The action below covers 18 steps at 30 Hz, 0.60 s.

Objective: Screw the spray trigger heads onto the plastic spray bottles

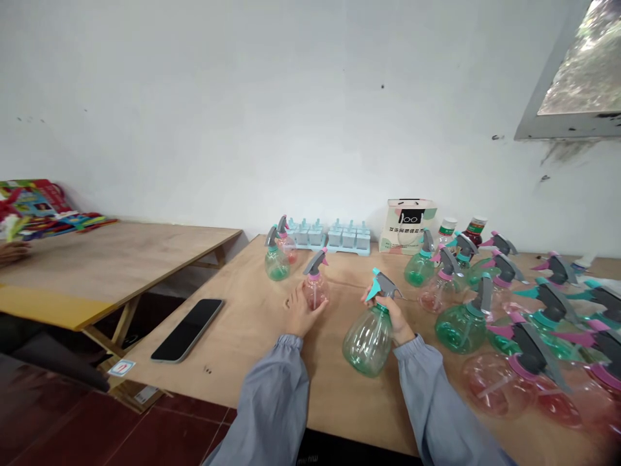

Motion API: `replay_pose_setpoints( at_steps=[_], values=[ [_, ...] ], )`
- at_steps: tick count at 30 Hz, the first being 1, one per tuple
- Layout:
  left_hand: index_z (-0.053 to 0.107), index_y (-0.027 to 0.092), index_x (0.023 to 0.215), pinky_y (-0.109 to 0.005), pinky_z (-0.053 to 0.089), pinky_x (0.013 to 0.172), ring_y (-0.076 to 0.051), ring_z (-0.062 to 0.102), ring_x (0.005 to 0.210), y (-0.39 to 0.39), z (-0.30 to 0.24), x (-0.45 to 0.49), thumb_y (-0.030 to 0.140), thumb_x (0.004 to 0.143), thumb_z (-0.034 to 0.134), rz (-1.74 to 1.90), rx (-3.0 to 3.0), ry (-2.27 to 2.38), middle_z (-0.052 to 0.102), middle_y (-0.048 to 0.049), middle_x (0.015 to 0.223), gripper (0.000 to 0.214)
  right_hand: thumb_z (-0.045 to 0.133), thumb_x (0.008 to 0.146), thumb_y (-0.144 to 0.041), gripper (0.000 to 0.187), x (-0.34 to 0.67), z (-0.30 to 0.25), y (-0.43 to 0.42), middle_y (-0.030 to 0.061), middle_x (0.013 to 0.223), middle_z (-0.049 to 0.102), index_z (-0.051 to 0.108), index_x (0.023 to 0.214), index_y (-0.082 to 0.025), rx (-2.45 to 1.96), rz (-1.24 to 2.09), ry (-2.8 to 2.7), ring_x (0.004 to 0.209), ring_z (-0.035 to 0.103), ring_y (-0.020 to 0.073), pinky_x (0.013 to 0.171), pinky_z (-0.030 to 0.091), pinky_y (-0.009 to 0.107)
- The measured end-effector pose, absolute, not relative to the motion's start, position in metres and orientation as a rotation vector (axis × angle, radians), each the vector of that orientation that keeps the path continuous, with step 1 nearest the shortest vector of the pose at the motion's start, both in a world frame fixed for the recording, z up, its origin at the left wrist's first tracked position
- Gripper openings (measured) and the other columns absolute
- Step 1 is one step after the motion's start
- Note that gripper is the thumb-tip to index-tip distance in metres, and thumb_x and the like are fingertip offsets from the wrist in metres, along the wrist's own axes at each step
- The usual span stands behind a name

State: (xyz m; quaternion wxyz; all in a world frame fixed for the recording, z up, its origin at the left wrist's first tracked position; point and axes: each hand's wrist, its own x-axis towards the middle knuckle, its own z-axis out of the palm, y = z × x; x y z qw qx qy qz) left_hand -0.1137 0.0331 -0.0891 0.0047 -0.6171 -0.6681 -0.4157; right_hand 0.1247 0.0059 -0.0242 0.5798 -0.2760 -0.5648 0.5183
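My left hand (301, 309) is wrapped round a pink spray bottle (317, 290) with a grey and pink trigger head, which stands upright on the wooden table (233, 336). In my right hand (394, 316) is a green spray bottle (367, 342), gripped at the neck below its grey and turquoise head. This bottle tilts, its base toward me and to the left; whether it touches the table I cannot tell. Beyond my left hand stand another green spray bottle (277, 264) and a pink spray bottle (290, 246) partly behind it.
Several green and pink spray bottles (460, 327) crowd the right side. Along the wall are pale blue ice-pop moulds (349, 238), a paper bag (405, 226) and a dark red bottle (474, 231). A phone (187, 330) lies left. Another person's hand (13, 251) rests at the second table (126, 259).
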Motion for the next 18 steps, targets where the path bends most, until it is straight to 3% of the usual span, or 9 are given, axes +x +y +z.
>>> replay_pose_setpoints(
  at_steps=[7,12,18],
  values=[
    [0.037,0.014,0.143,-0.052,0.036,0.107,-0.035,0.054,0.127,0.0327,-0.0887,-0.1137,0.057,0.075,0.068,-1.294,-1.945,-2.099,0.057,-0.0198,0.137,0.086,0.057,0.073,-0.049,0.043,0.1253,-0.0288,0.0109,0.0079,0.093,0.074,0.067,0.106,-0.023,-0.639,1.254,-1.333,0.096,0.068,0.0279,0.088,0.053,0.044],
    [0.038,0.015,0.143,-0.053,0.036,0.107,-0.035,0.055,0.126,0.0324,-0.0882,-0.1145,0.059,0.075,0.068,-1.288,-1.950,-2.091,0.057,-0.0200,0.137,0.086,0.057,0.074,-0.053,0.044,0.1254,-0.0302,0.0123,0.0067,0.086,0.073,0.067,0.104,-0.023,-0.706,1.104,-1.254,0.079,0.065,0.0243,0.077,0.053,0.040],
    [0.038,0.014,0.142,-0.053,0.037,0.106,-0.035,0.054,0.128,0.0334,-0.0883,-0.1143,0.057,0.074,0.070,-1.291,-1.939,-2.100,0.057,-0.0198,0.136,0.086,0.062,0.073,-0.048,0.038,0.1266,-0.0288,0.0088,0.0066,0.089,0.075,0.069,0.102,-0.024,-0.724,1.206,-1.242,0.089,0.068,0.0268,0.082,0.052,0.040]
  ],
)
